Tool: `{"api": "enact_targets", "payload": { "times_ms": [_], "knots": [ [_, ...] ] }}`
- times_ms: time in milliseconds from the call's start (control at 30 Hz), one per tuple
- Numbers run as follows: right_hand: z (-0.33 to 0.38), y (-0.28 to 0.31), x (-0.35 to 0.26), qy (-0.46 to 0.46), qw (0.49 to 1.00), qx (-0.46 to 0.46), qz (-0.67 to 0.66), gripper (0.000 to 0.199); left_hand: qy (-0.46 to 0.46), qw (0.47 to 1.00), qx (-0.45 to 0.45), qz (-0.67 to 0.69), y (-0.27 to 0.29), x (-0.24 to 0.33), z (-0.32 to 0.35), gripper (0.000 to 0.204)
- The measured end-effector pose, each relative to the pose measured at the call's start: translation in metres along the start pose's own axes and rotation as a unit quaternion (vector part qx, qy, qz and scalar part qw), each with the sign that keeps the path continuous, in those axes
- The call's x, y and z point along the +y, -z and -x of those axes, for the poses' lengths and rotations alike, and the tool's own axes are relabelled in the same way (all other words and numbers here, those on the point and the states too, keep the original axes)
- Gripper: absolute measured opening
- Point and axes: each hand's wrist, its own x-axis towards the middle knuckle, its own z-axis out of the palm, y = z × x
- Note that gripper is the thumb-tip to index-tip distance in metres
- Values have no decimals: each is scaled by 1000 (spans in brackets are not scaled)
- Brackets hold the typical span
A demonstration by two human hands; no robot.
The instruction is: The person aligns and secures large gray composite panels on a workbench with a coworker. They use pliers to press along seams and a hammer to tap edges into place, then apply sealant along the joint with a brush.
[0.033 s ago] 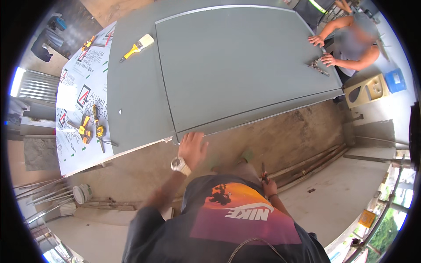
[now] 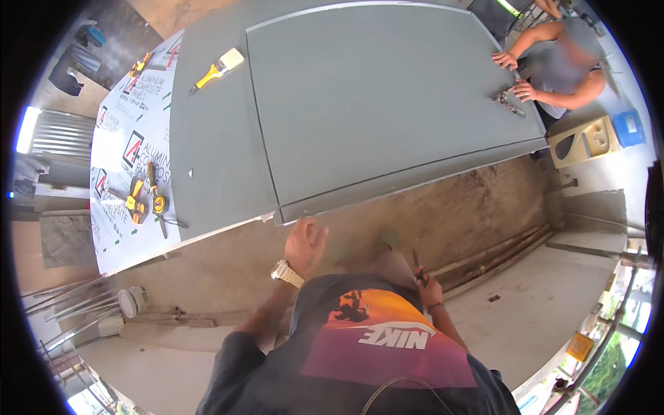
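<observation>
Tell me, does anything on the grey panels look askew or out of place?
The upper panel lies skewed on the lower sheet, and its near corner juts past the edge by the left hand. A brush lies loose on the sheet. Nothing looks spilled or broken.

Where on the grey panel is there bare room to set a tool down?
Most of the grey panel is bare, from the paintbrush across to the co-worker's hands. Crowded: the far-right edge by the pliers and the white sheet's tools. The left hand hovers at the near edge.

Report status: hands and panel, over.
Left hand open, at the grey panel near edge. Right hand low, holding a thin dark tool. Another person's hands on far corner.
</observation>
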Motion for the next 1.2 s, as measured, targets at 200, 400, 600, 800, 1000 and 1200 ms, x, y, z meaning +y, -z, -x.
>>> {"api": "enact_targets", "payload": {
  "times_ms": [200, 400, 600, 800, 1000, 1200],
  "knots": [
    [-29, 84, -84, 114, 991, -57, -46, 26, 421, 720, 20, 550, -33, -9, -9, 54],
    [-79, 169, -233, 307, 944, -33, -115, 30, 417, 707, 93, 563, -47, -2, -48, 34],
    [-214, 160, -360, 411, 912, -1, 7, 46, 381, 690, 128, 602, -53, -18, -42, 22],
    [-265, 130, -405, 432, 883, 129, 132, 55, 358, 702, 191, 586, -75, -24, -41, 22],
    [-144, 150, -381, 357, 889, -286, -16, 37, 297, 736, 163, 585, -78, -25, -29, 31],
    [-149, 73, -346, -182, 716, -517, -432, 42, 447, 744, 71, 492, -26, 8, -38, 39]
  ]
}}
